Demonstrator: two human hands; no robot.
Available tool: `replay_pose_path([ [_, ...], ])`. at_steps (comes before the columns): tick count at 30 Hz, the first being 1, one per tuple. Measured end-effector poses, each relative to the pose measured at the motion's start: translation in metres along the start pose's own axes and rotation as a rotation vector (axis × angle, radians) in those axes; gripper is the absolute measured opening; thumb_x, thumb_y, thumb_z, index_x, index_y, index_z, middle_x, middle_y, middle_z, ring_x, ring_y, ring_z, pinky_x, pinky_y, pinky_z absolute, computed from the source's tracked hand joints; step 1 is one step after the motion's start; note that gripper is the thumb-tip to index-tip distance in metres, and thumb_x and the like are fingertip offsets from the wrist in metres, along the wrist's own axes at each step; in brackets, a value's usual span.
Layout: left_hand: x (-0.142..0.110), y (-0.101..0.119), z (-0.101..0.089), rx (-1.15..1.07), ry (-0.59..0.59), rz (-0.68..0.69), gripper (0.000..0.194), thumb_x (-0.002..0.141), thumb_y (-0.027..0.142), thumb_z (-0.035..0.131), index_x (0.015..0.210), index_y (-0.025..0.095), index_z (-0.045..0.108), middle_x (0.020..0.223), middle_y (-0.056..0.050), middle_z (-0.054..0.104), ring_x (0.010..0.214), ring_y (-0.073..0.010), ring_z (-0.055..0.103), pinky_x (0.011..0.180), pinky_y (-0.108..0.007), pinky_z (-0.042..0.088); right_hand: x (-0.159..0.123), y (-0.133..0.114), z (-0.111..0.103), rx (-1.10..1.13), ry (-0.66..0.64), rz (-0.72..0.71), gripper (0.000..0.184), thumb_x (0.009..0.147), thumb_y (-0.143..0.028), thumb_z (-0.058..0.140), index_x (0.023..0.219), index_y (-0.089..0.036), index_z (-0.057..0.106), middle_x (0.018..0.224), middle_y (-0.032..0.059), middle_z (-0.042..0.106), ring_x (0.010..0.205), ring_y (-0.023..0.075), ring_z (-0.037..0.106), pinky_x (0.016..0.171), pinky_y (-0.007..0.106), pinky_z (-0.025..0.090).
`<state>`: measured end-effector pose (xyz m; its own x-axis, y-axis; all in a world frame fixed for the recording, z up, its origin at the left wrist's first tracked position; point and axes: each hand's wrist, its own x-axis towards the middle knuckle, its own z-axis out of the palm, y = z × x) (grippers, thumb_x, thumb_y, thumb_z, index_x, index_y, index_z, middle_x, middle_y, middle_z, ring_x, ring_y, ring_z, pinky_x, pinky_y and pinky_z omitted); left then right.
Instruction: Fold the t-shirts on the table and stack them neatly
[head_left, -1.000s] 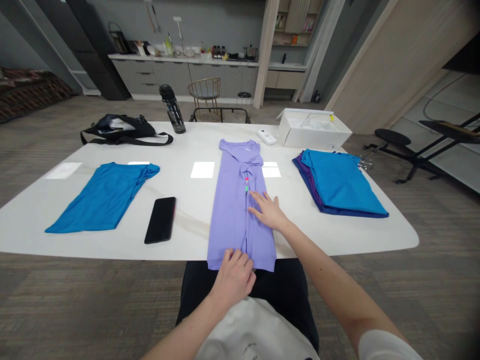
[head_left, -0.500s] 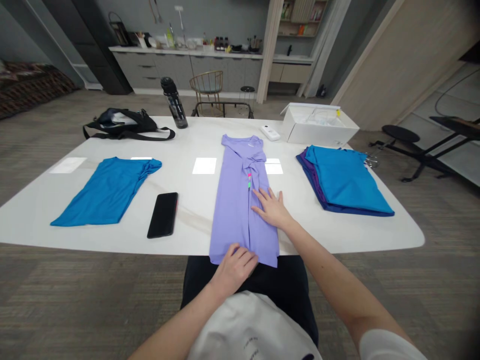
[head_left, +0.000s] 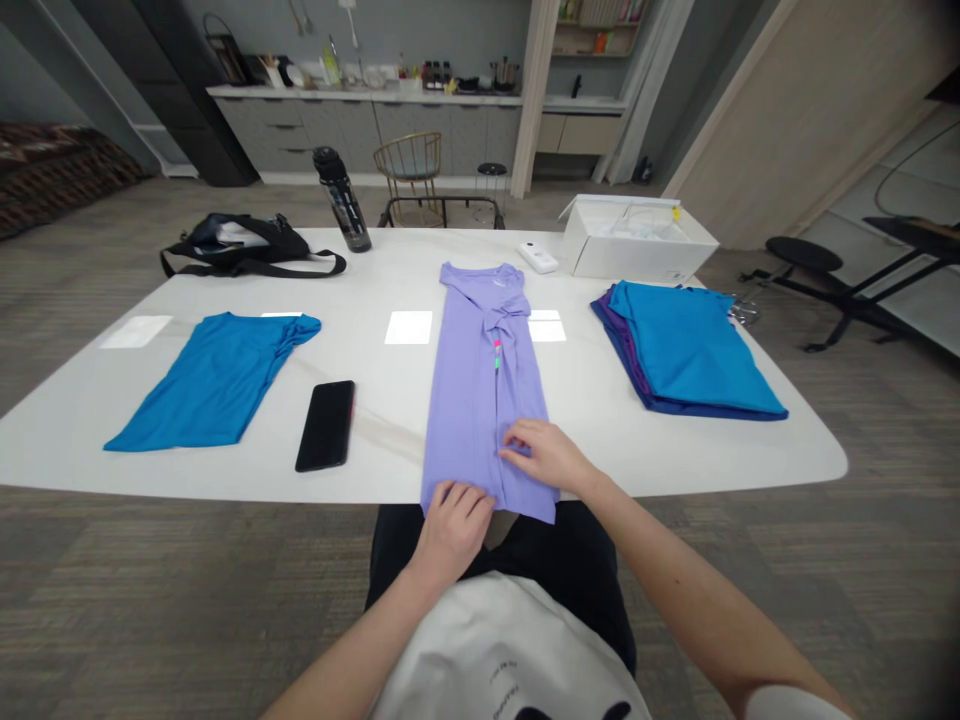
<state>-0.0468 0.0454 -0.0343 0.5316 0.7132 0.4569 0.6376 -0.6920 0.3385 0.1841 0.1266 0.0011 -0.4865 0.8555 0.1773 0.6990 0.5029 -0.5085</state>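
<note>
A lavender T-shirt [head_left: 459, 400] lies folded lengthwise on the table in front of me, its neckline facing away and its hem hanging slightly over the near edge. Small pink and green marks show along its middle fold. My left hand [head_left: 455, 525] is at the hem, fingers curled over the fabric and thumb hidden. On the right half of the shirt rests my right hand [head_left: 546, 455], fingers bent, with a small gap between thumb and index finger beside the middle fold.
On the white table [head_left: 386, 400] are a blue folded shirt [head_left: 214, 385], a phone [head_left: 326, 425], a black waist bag [head_left: 251, 245] and a bottle [head_left: 343, 200]. To the right are a stack of folded clothes [head_left: 697, 345], a white box [head_left: 634, 245] and a small white device [head_left: 538, 257].
My right hand has slid toward me along the shirt, its spread fingers now bent. My left hand has shifted slightly left along the hem.
</note>
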Motion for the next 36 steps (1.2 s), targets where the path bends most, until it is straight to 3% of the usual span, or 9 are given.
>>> replay_pose_path([
  [5,-0.002,0.003,-0.002,-0.173,0.218,-0.166,0.011,0.098,0.013,0.056,0.103,0.02,0.062,0.092,-0.005,0.069,0.086,-0.0189,0.063,0.082,-0.037,0.048,-0.016,-0.01,0.006,0.148,-0.039,0.005,0.006,0.088,-0.018,0.07,0.09,-0.021,0.065,0.081,-0.0012,0.065,0.078,0.0153,0.062,0.08,0.029,0.045],
  [9,0.005,0.007,-0.004,-0.102,0.026,-0.007,0.011,0.098,0.017,0.058,0.104,0.021,0.066,0.098,-0.004,0.07,0.092,-0.0201,0.063,0.088,-0.041,0.047,-0.019,-0.011,0.009,0.098,-0.032,-0.014,0.013,0.083,-0.013,0.071,0.093,-0.02,0.065,0.085,-0.0004,0.066,0.085,0.0174,0.062,0.084,0.032,0.044],
  [14,0.008,0.006,-0.008,-0.049,-0.134,0.139,0.025,0.099,0.017,0.054,0.121,0.02,0.064,0.112,-0.007,0.071,0.101,-0.0195,0.064,0.095,-0.04,0.048,-0.025,-0.02,0.018,-0.047,0.055,-0.026,0.02,0.092,-0.009,0.055,0.106,-0.019,0.066,0.105,0.0067,0.069,0.101,0.0208,0.062,0.092,0.036,0.046],
  [19,0.002,0.001,-0.006,0.139,-0.151,0.021,0.044,0.098,0.024,0.057,0.141,0.017,0.054,0.141,-0.012,0.06,0.132,-0.0256,0.054,0.115,-0.047,0.039,-0.045,-0.037,0.036,-0.25,0.064,-0.106,0.033,0.102,-0.019,0.048,0.131,-0.019,0.063,0.14,0.0113,0.062,0.13,0.0252,0.054,0.111,0.047,0.039],
  [24,-0.016,-0.001,0.008,0.361,-0.188,-0.001,0.063,0.096,0.012,0.047,0.157,0.02,0.037,0.16,-0.009,0.042,0.149,-0.0261,0.037,0.123,-0.051,0.029,-0.072,-0.044,0.051,-0.347,0.04,-0.096,0.062,0.097,-0.043,0.061,0.151,-0.017,0.047,0.154,0.0132,0.049,0.146,0.029,0.039,0.122,0.054,0.028],
  [27,-0.023,-0.003,0.013,0.418,-0.169,-0.023,0.067,0.094,0.006,0.043,0.158,0.024,0.036,0.162,-0.006,0.04,0.149,-0.0268,0.037,0.122,-0.053,0.031,-0.084,-0.042,0.06,-0.448,0.051,-0.09,0.067,0.095,-0.03,0.065,0.156,-0.019,0.04,0.158,0.012,0.044,0.148,0.0297,0.036,0.122,0.056,0.027],
  [30,-0.025,-0.007,0.013,0.431,-0.126,-0.006,0.062,0.094,0.007,0.043,0.153,0.022,0.045,0.157,-0.009,0.046,0.146,-0.0273,0.043,0.119,-0.052,0.036,-0.091,-0.037,0.068,-0.536,0.086,-0.1,0.066,0.095,-0.013,0.058,0.157,-0.027,0.039,0.159,0.0085,0.044,0.147,0.0294,0.038,0.12,0.054,0.031],
  [33,-0.025,-0.01,0.007,0.422,-0.094,0.056,0.058,0.092,0.005,0.045,0.148,0.019,0.052,0.153,-0.012,0.052,0.142,-0.0275,0.048,0.116,-0.05,0.04,-0.093,-0.032,0.074,-0.568,0.12,-0.13,0.067,0.094,-0.012,0.06,0.155,-0.033,0.043,0.157,0.008,0.047,0.145,0.0312,0.041,0.117,0.055,0.034],
  [36,-0.026,-0.012,0.002,0.429,-0.079,0.058,0.062,0.091,0.004,0.044,0.15,0.021,0.049,0.153,-0.012,0.051,0.142,-0.0267,0.048,0.116,-0.049,0.039,-0.094,-0.03,0.082,-0.605,0.178,-0.107,0.067,0.094,-0.012,0.061,0.153,-0.037,0.044,0.156,0.0084,0.048,0.142,0.0318,0.044,0.114,0.057,0.037],
])
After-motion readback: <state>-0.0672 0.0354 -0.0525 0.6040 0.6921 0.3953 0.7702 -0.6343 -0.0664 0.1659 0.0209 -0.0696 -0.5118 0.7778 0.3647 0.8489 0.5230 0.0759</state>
